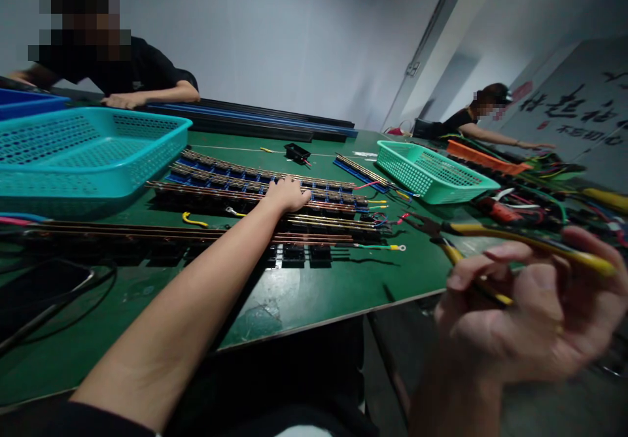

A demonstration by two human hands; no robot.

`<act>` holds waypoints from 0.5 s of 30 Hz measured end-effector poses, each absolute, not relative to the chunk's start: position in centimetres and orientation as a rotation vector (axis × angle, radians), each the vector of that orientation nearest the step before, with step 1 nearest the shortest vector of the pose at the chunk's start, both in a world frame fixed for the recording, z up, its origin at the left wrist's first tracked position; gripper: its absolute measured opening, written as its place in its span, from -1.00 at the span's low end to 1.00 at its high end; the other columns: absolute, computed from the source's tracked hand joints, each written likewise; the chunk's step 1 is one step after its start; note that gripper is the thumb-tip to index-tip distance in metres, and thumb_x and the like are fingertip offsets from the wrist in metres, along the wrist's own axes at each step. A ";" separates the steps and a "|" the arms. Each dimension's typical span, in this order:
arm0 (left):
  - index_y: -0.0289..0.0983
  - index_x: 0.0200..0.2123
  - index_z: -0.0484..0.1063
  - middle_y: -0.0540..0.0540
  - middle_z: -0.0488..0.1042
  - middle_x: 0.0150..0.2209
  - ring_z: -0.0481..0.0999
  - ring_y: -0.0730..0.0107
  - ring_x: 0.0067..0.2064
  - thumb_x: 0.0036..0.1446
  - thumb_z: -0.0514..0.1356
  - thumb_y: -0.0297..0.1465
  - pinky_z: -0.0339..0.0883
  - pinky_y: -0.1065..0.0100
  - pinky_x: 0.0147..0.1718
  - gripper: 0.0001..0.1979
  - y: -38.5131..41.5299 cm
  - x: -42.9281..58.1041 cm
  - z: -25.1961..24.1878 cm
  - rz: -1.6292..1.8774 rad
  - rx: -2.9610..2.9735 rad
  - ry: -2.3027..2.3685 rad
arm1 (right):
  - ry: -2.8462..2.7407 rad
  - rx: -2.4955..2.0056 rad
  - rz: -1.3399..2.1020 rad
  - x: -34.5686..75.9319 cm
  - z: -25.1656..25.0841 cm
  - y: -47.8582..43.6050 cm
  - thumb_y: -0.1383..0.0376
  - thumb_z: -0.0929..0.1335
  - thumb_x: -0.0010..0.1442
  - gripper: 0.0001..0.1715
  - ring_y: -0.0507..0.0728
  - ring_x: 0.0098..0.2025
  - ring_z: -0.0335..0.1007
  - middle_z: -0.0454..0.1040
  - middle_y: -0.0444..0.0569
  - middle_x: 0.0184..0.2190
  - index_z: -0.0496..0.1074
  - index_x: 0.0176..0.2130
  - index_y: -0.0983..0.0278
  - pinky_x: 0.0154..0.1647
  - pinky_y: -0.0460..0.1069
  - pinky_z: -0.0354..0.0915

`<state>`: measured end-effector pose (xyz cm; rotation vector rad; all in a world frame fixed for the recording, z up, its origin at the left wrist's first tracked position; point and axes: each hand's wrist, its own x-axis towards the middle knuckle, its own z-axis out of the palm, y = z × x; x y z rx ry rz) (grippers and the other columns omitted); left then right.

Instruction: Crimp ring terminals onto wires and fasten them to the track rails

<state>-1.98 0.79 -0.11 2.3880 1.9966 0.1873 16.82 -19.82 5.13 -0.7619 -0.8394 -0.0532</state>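
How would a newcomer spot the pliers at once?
Find the green table, then the wearer's right hand raised by its near edge. That hand holds the pliers, with dark jaws and yellow-and-black handles. Unlike the mint basket behind, they're held in the air.

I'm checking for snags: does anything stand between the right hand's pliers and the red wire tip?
Nothing visible does. The pliers in the right hand reach right up to the red tip; whether they touch it is unclear.
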 end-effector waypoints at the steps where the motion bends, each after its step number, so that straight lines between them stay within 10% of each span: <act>1: -0.36 0.14 0.27 -0.35 0.22 0.19 0.25 -0.04 0.16 0.18 -0.22 -0.06 0.11 -0.02 0.07 -0.34 0.7 -2.0 -0.1 0.181 2.385 1.998 | -0.870 -0.737 -0.044 16.8 5.5 -18.8 0.31 0.29 0.14 -0.70 0.03 -0.53 0.17 0.30 -0.11 -0.43 0.44 -0.12 0.04 -0.70 -0.08 0.10; 15: -0.34 0.14 0.27 -0.33 0.23 0.19 0.25 -0.05 0.16 0.19 -0.22 -0.04 0.11 0.02 0.08 -0.34 0.8 -2.0 -0.2 0.195 2.382 2.004 | -1.316 -0.915 0.352 21.5 1.6 -0.5 0.14 0.24 0.19 -0.60 -0.09 -0.59 0.22 0.36 -0.10 -0.28 0.20 0.02 0.15 -0.63 -0.12 0.16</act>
